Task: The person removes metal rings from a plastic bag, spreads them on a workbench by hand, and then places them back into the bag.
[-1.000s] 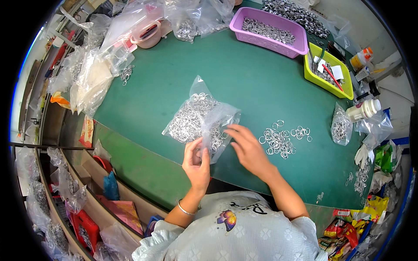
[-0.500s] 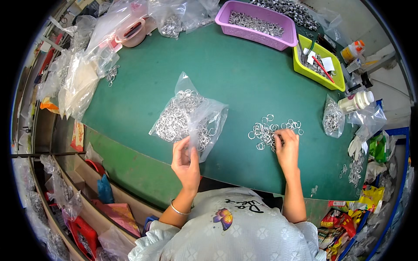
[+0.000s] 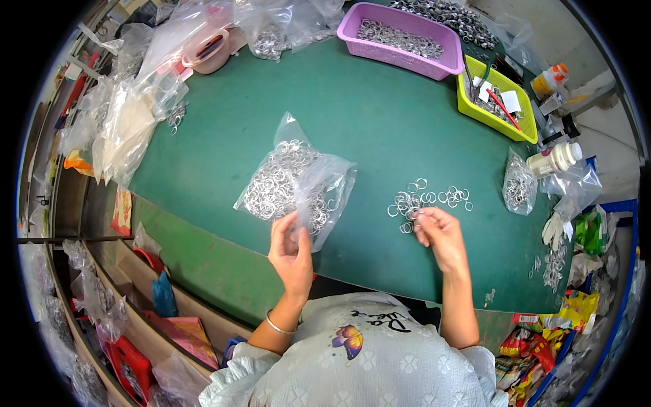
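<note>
Your green tabletop [image 3: 380, 115] carries a clear bag of rings [image 3: 288, 183] near its front edge, with loose rings [image 3: 427, 199] just to its right. At the far edge you have a purple basket [image 3: 407, 41] and a yellow tray [image 3: 495, 102]; a smaller ring bag [image 3: 519, 186] lies at the right.

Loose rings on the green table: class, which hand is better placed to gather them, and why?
Right. The right hand has its fingers on the loose rings, while the left hand is busy pinching the plastic bag of rings.
</note>
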